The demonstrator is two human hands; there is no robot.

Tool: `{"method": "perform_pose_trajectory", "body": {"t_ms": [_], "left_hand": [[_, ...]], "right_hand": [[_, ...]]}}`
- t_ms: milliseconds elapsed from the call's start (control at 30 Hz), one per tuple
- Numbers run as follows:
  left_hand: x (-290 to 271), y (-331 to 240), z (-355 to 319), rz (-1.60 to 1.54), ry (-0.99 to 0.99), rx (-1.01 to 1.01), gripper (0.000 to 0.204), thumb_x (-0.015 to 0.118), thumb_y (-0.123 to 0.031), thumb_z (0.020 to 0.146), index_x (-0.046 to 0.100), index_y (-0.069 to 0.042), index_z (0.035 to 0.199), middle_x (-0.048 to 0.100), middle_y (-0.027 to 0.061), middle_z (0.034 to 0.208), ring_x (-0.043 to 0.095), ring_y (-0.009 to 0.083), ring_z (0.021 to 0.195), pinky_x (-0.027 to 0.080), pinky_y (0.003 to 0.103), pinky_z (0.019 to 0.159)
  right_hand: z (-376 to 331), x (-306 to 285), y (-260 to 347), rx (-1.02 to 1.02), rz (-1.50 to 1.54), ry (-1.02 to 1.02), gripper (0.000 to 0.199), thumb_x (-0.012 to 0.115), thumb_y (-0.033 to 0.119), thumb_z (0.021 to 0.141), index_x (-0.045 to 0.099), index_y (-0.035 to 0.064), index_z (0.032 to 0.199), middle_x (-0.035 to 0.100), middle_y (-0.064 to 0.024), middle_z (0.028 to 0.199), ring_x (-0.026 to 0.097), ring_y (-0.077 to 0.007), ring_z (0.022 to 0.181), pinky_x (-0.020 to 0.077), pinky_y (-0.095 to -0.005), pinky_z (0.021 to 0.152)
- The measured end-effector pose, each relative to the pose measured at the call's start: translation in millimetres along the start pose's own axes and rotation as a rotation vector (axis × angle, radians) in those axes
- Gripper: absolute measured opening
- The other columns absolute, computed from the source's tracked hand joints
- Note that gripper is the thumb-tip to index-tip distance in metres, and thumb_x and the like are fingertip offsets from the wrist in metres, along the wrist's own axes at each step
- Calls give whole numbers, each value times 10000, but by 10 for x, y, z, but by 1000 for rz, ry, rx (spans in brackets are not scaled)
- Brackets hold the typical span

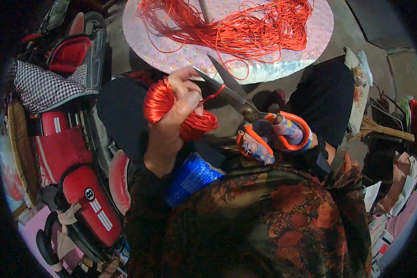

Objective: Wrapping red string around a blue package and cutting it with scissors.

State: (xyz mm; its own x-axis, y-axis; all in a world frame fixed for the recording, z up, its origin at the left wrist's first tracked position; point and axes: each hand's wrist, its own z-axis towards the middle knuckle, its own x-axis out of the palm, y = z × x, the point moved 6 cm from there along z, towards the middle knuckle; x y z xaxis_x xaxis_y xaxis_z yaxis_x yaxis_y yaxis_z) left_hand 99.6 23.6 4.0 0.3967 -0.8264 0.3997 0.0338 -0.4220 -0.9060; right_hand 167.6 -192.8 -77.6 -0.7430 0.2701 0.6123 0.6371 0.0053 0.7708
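My left hand [178, 104] is closed round a thick bundle of shiny red cord [160, 103], pinching it between thumb and fingers. A short cord end sticks out from the bundle toward the right, between the spread blades of the scissors [236, 90]. These scissors have dark metal blades and orange handles partly wrapped in cloth. My right hand [287, 132] grips the handles, its fingers through the loops and some of them covered in patterned wrapping. In my lap, below the left hand, lies a blue plastic package [192, 178].
Ahead stands a round table with a pink flowered cover [141, 34], bearing a loose heap of red cord [264, 30]. To the left is a red and black scooter [90, 204] with a checked cloth [51, 88]. A straw broom [380, 129] and papers lie on the right.
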Motion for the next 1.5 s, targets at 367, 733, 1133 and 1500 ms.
{"method": "perform_pose_trajectory", "body": {"t_ms": [367, 733, 1133, 1500], "left_hand": [[201, 1, 2, 104, 120, -57, 151, 661, -39, 789, 516, -57, 752, 581, 56, 771, 543, 111, 658, 457, 266, 652], [198, 60, 4, 148, 66, -143, 63, 651, -57, 859, 601, -18, 857, 550, -1, 641, 498, 56, 539, 415, 215, 520], [296, 82, -67, 418, 109, -184, 60, 635, -72, 804, 589, -50, 773, 515, -36, 613, 480, 46, 532, 378, 212, 507], [428, 59, -47, 211, 38, -156, 120, 585, -123, 879, 527, -33, 933, 525, 33, 702, 505, 99, 629, 426, 239, 584]], "right_hand": [[106, 322, 216, 100, 101, 156, 543, 428, 501, 980, 521, 12, 1198, 611, -68, 991, 605, -138, 801, 489, -258, 697], [194, 384, 226, 69, 131, -77, 640, 343, 600, 963, 541, 14, 1126, 580, -54, 881, 553, -125, 704, 436, -232, 629], [-139, 292, 820, -264, 70, -223, 592, 347, 590, 968, 560, 40, 919, 552, -21, 718, 474, -101, 542, 371, -195, 527], [-2245, -1849, 1752, 21, -1391, -1603, 356, 674, 278, 846, 642, -9, 1054, 694, -147, 980, 671, -229, 880, 508, -322, 800]]}}
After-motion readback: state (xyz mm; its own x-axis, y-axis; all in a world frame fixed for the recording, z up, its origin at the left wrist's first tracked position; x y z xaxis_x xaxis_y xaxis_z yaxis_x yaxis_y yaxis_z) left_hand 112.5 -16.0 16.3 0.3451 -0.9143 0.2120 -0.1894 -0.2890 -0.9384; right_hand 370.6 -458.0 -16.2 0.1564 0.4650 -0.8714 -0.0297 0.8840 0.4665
